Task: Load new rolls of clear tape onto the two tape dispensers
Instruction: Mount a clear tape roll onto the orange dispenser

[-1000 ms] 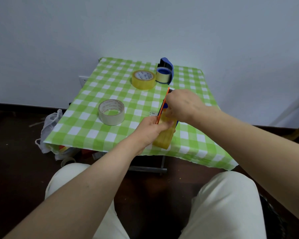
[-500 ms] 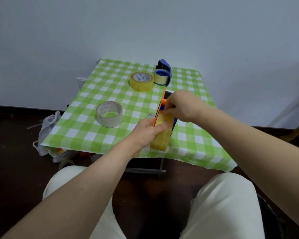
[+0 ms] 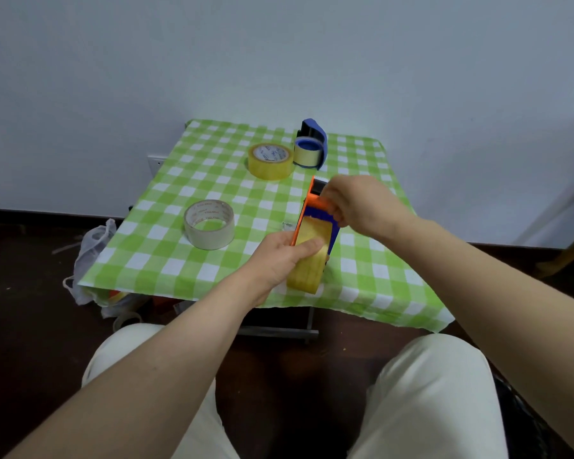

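A: What sits nearest?

B: The person's 2 knees in pale trousers [image 3: 438,402], below the front edge of the table [image 3: 166,273] with its green-and-white checked cloth.

A: And the hands?

B: Both are near the front edge, a bit right of middle. The left hand [image 3: 279,256] is curled around the yellowish tape roll [image 3: 307,271] that sits in the orange dispenser [image 3: 307,207], thumb lying across the roll's face, fingers hidden behind it. The roll's lower end touches or nearly touches the cloth; I cannot tell which.

A: The right hand?

B: The right hand [image 3: 355,202] is closed in a pinch at the top of the orange dispenser, just above a blue part [image 3: 318,213]. Exactly what the fingertips hold, I cannot tell.

A: Anything else by the front?

B: Left of the hands, toward the table's left edge, a pale roll [image 3: 209,225] lies flat with its hole upward.

A: Farther back?

B: Toward the far edge, a yellow roll [image 3: 270,160] lies flat, and just beside it on the right stands the blue dispenser [image 3: 315,140], with 1 roll already on it. Past the front-left corner, a plastic bag [image 3: 90,250] lies on the dark floor.
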### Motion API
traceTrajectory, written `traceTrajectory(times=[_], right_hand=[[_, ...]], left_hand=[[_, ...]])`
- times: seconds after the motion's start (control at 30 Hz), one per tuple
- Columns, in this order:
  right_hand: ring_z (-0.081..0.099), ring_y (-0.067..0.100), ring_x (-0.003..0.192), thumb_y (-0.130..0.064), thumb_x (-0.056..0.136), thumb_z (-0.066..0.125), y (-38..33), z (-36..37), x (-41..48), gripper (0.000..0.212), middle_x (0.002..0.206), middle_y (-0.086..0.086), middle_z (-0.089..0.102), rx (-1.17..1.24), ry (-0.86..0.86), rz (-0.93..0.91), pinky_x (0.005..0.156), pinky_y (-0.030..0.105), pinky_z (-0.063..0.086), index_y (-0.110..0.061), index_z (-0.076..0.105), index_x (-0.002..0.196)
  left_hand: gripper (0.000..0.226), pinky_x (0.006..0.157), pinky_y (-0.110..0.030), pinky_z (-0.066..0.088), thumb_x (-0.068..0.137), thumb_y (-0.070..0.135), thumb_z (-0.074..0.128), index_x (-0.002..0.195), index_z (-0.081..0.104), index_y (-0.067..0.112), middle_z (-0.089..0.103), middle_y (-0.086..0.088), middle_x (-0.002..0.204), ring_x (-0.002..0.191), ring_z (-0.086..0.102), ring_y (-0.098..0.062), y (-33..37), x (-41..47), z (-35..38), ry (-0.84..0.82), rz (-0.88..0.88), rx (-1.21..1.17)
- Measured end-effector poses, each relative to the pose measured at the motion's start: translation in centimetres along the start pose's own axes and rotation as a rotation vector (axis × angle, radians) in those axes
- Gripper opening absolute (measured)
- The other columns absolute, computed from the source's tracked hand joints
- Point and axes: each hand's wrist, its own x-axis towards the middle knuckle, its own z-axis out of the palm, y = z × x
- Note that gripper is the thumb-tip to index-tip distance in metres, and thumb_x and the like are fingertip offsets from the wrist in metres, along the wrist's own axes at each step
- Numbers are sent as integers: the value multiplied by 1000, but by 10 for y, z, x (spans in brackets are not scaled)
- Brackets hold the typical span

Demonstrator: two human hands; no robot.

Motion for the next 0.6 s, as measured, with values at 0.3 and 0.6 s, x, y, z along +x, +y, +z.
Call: traceTrajectory(times=[0.3, 0.6], right_hand=[[62, 16, 79, -34, 72, 78, 3, 33, -58, 37, 82, 1, 64, 756, -134, 362, 84, 36, 54, -7, 61, 91], [69, 23, 84, -5, 68, 80, 4, 51, -61, 38, 95, 10, 71, 1059, 91, 358, 74, 31, 57, -6, 62, 102]], left_hand=[[35, 74, -36, 53, 94, 17, 40, 115, 62, 1, 66, -19, 105, 92, 63, -28, 5, -2, 8, -29, -108, -288], [17, 55, -23, 54, 81, 15, 70, 94, 70, 3, 73, -12, 87, 73, 68, -20, 15, 2, 11, 158, -79, -199]])
